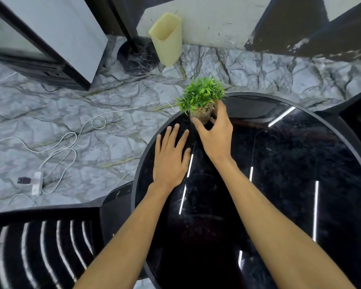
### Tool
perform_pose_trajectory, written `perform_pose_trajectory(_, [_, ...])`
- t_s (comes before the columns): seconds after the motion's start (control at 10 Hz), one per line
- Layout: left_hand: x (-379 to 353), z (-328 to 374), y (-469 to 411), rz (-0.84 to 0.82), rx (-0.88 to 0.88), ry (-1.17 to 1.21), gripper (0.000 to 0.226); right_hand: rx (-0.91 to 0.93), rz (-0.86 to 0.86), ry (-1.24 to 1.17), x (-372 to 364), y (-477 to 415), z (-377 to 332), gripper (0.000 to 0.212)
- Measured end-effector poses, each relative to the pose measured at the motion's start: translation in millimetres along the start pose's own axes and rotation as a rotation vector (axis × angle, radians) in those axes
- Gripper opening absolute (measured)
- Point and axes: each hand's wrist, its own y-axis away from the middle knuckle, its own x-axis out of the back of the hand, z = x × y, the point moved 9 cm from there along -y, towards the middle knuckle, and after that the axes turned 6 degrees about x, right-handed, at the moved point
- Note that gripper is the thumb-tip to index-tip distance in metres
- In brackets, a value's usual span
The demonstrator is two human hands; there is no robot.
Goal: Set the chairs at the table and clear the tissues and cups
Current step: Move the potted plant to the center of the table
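A round glossy black table [290, 155] fills the lower right. At its far left rim stands a small green plant in a clear pot of pebbles [200, 101]. My right hand [215, 132] wraps around the pot, thumb on the near side and fingers behind it. Flat on the tabletop just left of it lies my left hand [171, 155], fingers spread and holding nothing. A black chair [50, 236] with glossy slats sits at the lower left beside the table. Another dark chair edge [358, 109] shows at the right. No tissues or cups are visible.
A pale yellow bin [167, 38] stands against the far wall next to a black round stand base [137, 56]. White cables and a power strip [37, 182] lie on the marble floor at left. A dark framed cabinet [50, 38] is at upper left.
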Motion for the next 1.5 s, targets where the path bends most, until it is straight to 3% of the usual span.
perform_pose_trajectory(0.5, [5,12,10,-0.027,-0.068,0.049,0.051,-0.005,0.126,-0.039,33,18,-2,0.065])
perform_pose_trajectory(1.0, [8,43,84,-0.077,-0.230,0.063,0.050,-0.049,0.288,0.003,113,141,-4,0.058])
perform_pose_trajectory(1.5, [-5,59,129,-0.103,-0.293,0.047,0.050,-0.080,0.372,0.009,142,213,6,0.054])
